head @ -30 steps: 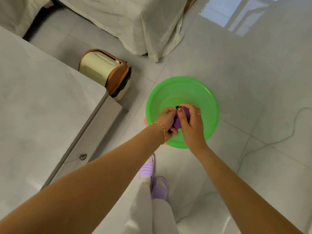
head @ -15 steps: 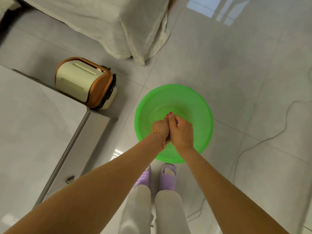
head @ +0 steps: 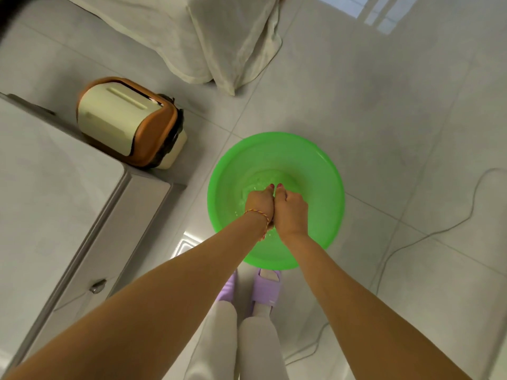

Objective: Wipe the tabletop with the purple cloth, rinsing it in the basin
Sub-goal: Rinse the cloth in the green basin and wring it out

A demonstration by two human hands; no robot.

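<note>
A round green basin (head: 323,171) with a little water sits on the tiled floor in front of my feet. My left hand (head: 259,205) and my right hand (head: 290,211) are pressed side by side over the middle of the basin, both fisted. The purple cloth is hidden inside the two fists; none of it shows now. Drops and ripples show on the water below my hands. The grey tabletop (head: 46,193) lies at the left, its corner close to the basin.
A cream and brown case (head: 126,122) lies on the floor beyond the table corner. A draped beige bedcover (head: 219,42) hangs at the top. A thin cable (head: 411,242) runs across the floor at the right. My purple slippers (head: 267,286) stand just before the basin.
My hands have closed fully around the cloth, so its purple no longer shows, and they have sunk lower over the basin. The view has shifted, bringing the basin nearer my feet.
</note>
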